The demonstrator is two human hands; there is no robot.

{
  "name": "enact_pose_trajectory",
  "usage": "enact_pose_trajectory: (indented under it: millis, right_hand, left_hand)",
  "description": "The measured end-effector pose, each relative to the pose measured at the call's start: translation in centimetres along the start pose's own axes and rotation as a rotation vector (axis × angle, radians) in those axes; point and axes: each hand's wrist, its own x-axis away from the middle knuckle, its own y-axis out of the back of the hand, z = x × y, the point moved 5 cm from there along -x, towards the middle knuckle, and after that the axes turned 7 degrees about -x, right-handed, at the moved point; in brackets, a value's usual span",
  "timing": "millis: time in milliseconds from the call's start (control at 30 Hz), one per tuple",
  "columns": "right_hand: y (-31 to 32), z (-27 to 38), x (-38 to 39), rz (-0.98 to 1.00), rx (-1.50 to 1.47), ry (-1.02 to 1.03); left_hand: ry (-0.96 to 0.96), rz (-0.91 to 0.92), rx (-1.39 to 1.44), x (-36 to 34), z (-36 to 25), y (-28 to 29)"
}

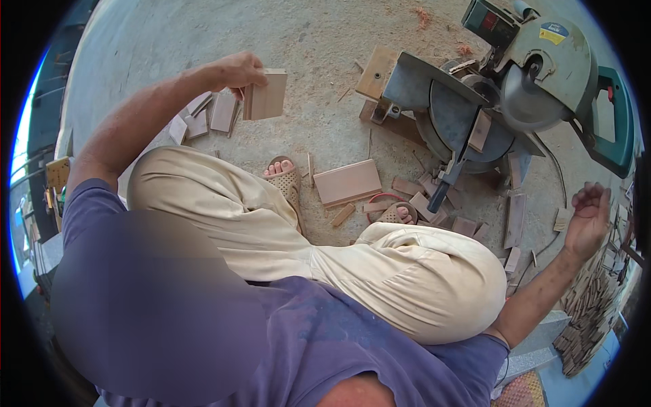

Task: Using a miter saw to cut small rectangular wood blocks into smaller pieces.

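My left hand (239, 71) grips a short, light wooden board (266, 95) and holds it upright above a small heap of cut wood pieces (207, 119) on the concrete floor. My right hand (588, 216) is raised out to the right, fingers loosely curled, holding nothing, above a stack of thin wood strips (590, 305). A mitre saw (505, 88) stands on the floor in front of me, its round blade raised. I am crouched, with my knees in beige trousers and sandalled feet in the middle of the view.
A flat rectangular board (347, 182) lies between my feet. Several offcuts (468, 217) are scattered around the saw base. A wooden block (377, 71) rests at the saw's left side. A cable (557, 183) runs along the floor at right.
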Motion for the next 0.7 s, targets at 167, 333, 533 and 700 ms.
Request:
enact_pose_trajectory:
  millis: [167,333,533,700]
  right_hand:
    - [-8.0,-16.1,17.2,0.233,-0.242,-0.759]
    - [-21.4,-27.6,18.9,0.696,0.262,-0.684]
    - [-28.2,-32.1,18.4,0.930,1.224,0.276]
    - [-28.5,-31.7,15.7,1.082,1.200,-0.168]
  left_hand:
    - [0.270,-0.329,0.198,1.9,20.0,-2.8]
    - [0.481,-0.648,-0.158,3.7,31.8,-7.3]
    - [0.305,-0.564,-0.269,-0.3,22.5,-12.0]
    - [0.245,-0.565,-0.224,-1.0,21.4,-11.3]
